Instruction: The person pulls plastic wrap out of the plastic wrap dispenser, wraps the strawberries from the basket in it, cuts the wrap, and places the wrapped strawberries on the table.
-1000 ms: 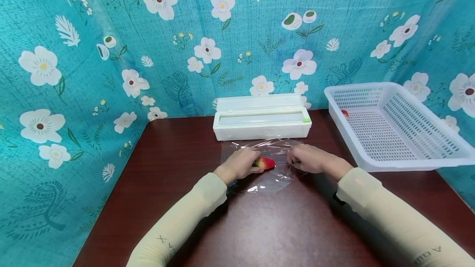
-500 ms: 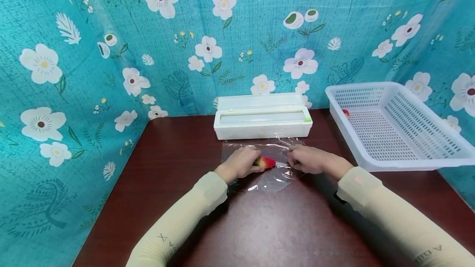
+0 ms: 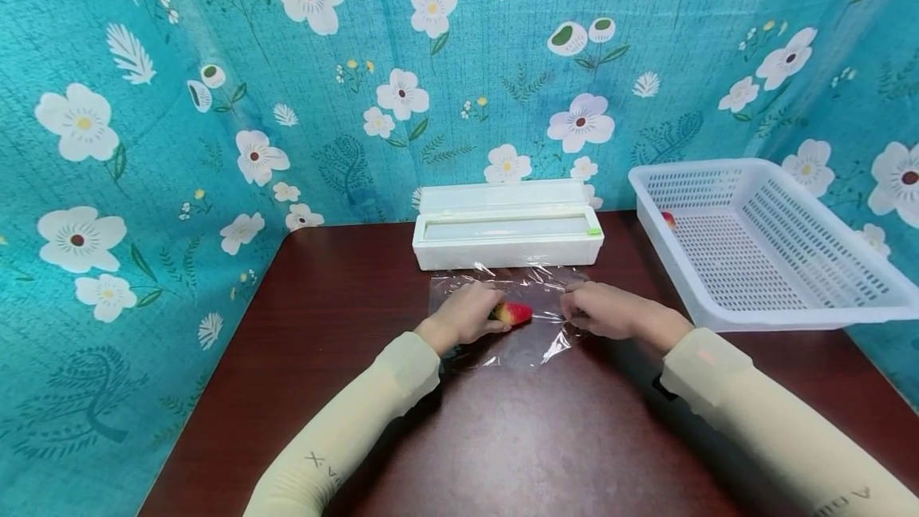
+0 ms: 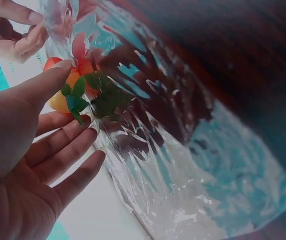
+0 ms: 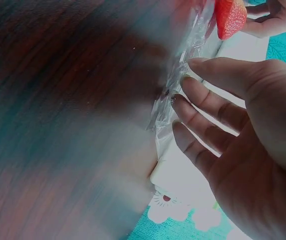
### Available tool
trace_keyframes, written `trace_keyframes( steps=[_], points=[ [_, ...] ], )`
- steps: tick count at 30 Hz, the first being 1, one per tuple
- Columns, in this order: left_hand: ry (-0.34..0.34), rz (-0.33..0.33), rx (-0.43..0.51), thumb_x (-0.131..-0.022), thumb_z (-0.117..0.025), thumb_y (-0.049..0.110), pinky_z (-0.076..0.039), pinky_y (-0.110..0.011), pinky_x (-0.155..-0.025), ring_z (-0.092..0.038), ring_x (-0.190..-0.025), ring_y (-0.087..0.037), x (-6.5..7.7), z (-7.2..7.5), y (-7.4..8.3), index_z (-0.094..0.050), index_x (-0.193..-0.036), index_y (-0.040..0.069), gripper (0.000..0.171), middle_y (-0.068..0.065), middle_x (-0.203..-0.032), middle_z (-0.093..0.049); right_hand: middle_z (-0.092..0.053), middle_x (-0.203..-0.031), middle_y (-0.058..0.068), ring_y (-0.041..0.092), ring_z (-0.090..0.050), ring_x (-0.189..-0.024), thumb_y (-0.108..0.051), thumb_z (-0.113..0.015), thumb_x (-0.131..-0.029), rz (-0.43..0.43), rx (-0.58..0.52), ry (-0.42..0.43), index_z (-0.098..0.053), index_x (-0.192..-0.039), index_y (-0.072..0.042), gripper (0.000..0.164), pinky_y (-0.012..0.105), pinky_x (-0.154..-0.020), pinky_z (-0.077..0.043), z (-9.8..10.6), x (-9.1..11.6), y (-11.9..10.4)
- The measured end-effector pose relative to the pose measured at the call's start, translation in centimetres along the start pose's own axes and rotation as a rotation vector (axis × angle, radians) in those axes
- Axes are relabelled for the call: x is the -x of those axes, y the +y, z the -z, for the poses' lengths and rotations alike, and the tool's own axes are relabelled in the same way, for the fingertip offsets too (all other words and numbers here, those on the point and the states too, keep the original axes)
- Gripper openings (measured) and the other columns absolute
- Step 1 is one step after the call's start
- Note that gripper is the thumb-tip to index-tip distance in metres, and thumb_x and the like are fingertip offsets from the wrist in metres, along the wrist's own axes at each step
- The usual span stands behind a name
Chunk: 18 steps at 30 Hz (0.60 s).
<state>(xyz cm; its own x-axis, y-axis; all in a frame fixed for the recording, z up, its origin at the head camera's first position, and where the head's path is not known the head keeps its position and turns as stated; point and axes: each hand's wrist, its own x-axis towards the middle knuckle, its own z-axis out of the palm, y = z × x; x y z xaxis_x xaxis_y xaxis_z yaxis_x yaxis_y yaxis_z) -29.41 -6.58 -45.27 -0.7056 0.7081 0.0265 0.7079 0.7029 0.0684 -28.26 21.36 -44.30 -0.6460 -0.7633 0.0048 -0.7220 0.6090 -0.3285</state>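
Strawberry (image 3: 515, 313): over the clear film (image 3: 531, 351), nearer than the white box (image 3: 510, 252).
Left hand (image 3: 465, 314): pinches the strawberry.
Right hand (image 3: 605, 310): grasps the film's right edge.
Film: spreading step, I judge; next move probably calls for folding it over.

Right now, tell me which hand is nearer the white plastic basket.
Right. The right hand is just left of the basket; the left hand is farther left, holding the strawberry.
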Motion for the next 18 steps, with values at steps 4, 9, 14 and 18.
trace_keyframes(
  steps=[4, 9, 14, 18],
  points=[
    [0.012, -0.006, -0.001, -0.091, -0.077, 0.042, -0.053, -0.035, -0.086, -0.068, -0.093, -0.019, 0.0, 0.0, -0.1, -0.071, -0.099, 0.012, 0.031, 0.000, -0.097, -0.071, -0.058, -0.086, -0.002, 0.014, -0.054, -0.077, 0.007, -0.071, -0.086, 0.009, 0.008, 0.024, -0.064, -0.084, -0.014, 0.022, 0.030, -0.069, -0.048, 0.3, 0.0, -0.2],
    [-0.001, 0.000, 0.003, -0.092, -0.077, 0.042, -0.053, -0.035, -0.083, -0.067, -0.092, -0.018, -0.1, 0.1, -0.1, -0.070, -0.099, 0.013, 0.031, 0.001, -0.096, -0.070, -0.058, -0.087, -0.003, 0.011, -0.055, -0.077, 0.006, -0.070, -0.086, -0.023, 0.013, 0.029, -0.065, -0.085, -0.014, 0.021, 0.031, -0.069, -0.049, 0.3, 0.0, -0.3],
    [-0.039, 0.035, 0.041, -0.092, -0.076, 0.046, -0.053, -0.034, -0.084, -0.065, -0.096, -0.018, 0.2, 0.4, 0.2, -0.069, -0.113, 0.010, 0.043, -0.001, -0.104, -0.069, -0.056, -0.087, -0.004, 0.011, -0.053, -0.077, 0.004, -0.071, -0.087, -0.067, 0.035, 0.009, -0.063, -0.084, -0.017, 0.022, 0.030, -0.068, -0.048, -0.1, 0.1, -0.5],
    [-0.029, 0.042, 0.050, -0.091, -0.075, 0.050, -0.054, -0.037, -0.094, -0.064, -0.111, -0.023, 1.3, 1.0, -0.1, -0.061, -0.134, 0.006, 0.064, -0.007, -0.123, -0.064, -0.056, -0.088, -0.003, 0.011, -0.052, -0.077, 0.000, -0.072, -0.088, -0.097, 0.051, 0.005, -0.063, -0.085, -0.017, 0.020, 0.030, -0.067, -0.048, -0.5, 0.2, -0.5]
  ],
)
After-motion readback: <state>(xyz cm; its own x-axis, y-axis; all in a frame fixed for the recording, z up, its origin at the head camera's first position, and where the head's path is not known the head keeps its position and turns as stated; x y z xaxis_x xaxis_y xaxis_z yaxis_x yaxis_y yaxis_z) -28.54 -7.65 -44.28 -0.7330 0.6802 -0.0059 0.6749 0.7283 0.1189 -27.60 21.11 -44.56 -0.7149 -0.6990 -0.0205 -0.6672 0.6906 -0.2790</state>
